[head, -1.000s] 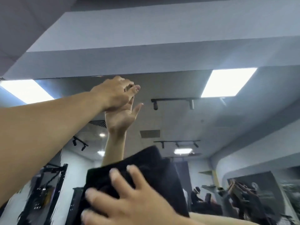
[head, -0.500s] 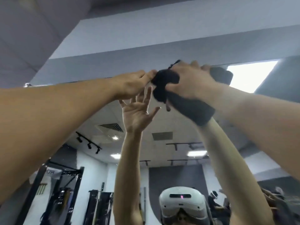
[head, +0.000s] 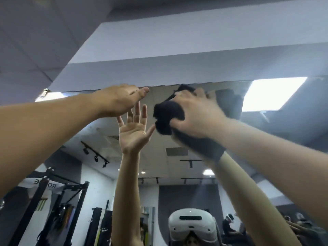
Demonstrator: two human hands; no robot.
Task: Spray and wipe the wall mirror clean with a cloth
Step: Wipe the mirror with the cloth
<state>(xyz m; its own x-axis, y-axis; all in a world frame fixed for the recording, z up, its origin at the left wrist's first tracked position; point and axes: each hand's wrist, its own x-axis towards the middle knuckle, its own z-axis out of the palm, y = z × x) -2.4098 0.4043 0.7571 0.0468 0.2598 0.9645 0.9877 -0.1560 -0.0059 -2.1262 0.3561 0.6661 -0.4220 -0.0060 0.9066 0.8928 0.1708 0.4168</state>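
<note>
The right hand (head: 193,112) is raised high with its fingers curled round a bunched black cloth (head: 166,118), pressing it against the wall mirror (head: 195,157) just below the glass's top edge, evidently to wipe that upper strip. To its left, the left hand (head: 119,100) lies flat with fingers straight and holding nothing, fingertips at the same top edge, apparently bracing the reach. Reflected below are both arms, a white headset (head: 192,224) and, at the far left, a dark gym rack (head: 58,201); no spray bottle is in view.
</note>
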